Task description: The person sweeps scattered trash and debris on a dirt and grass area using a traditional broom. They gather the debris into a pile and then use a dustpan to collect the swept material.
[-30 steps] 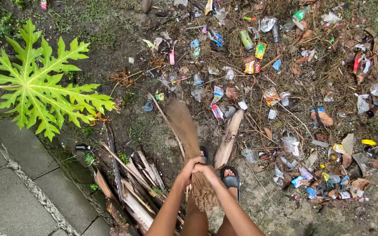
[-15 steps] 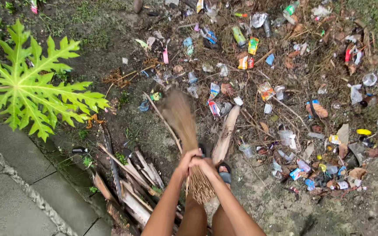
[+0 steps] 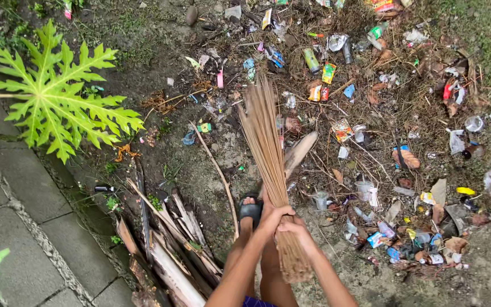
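Observation:
A bundle of thin brown sticks forms a broom (image 3: 266,142). Both hands grip its lower end together, my left hand (image 3: 274,217) a little above my right hand (image 3: 292,227). The bristle tips point away from me, fanning out over the bare soil near a spread of litter (image 3: 382,125). A foot in a black sandal (image 3: 250,209) stands just left of my hands.
Wrappers, plastic cups, cans and dry leaves cover the ground to the right. A large green lobed leaf (image 3: 58,102) hangs at the left over grey paving blocks (image 3: 24,227). Dry palm husks and broken sticks (image 3: 166,250) lie beside the paving edge.
The broom has swung forward and upward, its bristles now reaching further away from me. My hands have shifted slightly right, and the view sits closer to the ground.

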